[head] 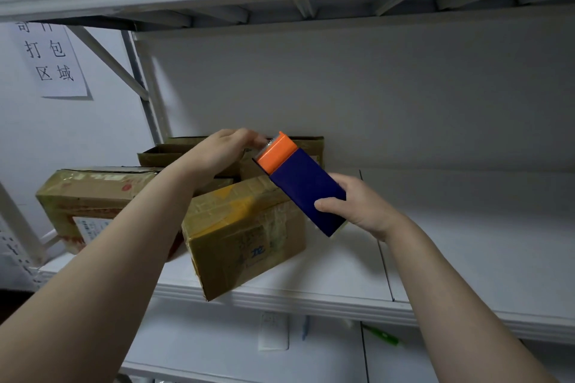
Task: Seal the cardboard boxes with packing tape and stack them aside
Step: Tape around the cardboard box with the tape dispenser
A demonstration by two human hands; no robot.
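right hand (361, 207) grips blue tape dispenser (305, 188) | left hand (221, 152) curled at its orange head, hold unclear | taped cardboard box (245, 236) beneath both hands | second box (93, 193) left of left forearm

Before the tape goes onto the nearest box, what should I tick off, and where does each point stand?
1. Right hand grips the tape dispenser firmly: ok.
2. Left hand has a free tape end at the dispenser's orange tip: cannot tell.
3. Nearest box has its top flaps lying closed: ok.
4. Nearest box sits fully on the shelf: not ok, as a corner overhangs the front edge.
5. Rear box is closed: not ok, as its flaps stand up.
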